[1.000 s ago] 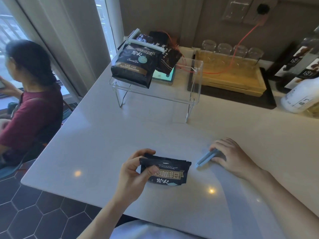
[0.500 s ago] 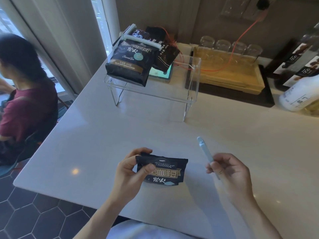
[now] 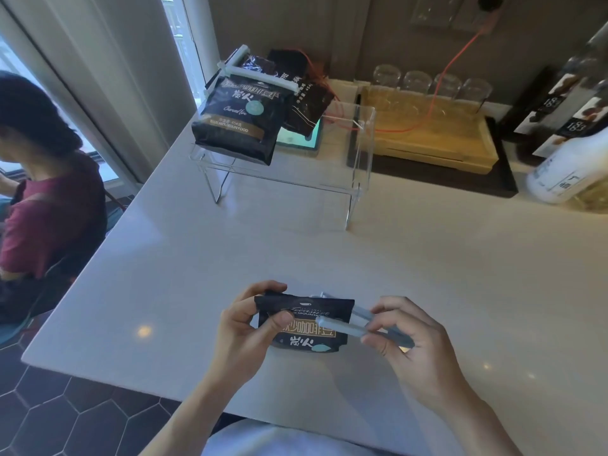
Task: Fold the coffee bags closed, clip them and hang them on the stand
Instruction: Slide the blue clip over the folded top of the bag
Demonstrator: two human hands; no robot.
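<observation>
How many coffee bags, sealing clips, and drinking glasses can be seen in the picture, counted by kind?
Coffee bags: 3, one folded bag in the hands, two on the clear stand: a large one and a smaller one behind it.
Sealing clips: 2, blue, white.
Drinking glasses: 4.
Total: 9

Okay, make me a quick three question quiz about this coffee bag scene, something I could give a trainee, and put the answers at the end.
1. True or false: the left hand holds the folded coffee bag just above the white table.
2. What does the right hand hold? A) a glass B) the pale blue clip C) a phone
3. Fill in: the big clipped coffee bag hangs at the left end of the clear ____.

Key:
1. True
2. B; its arms sit at the bag's right edge.
3. Stand
</observation>
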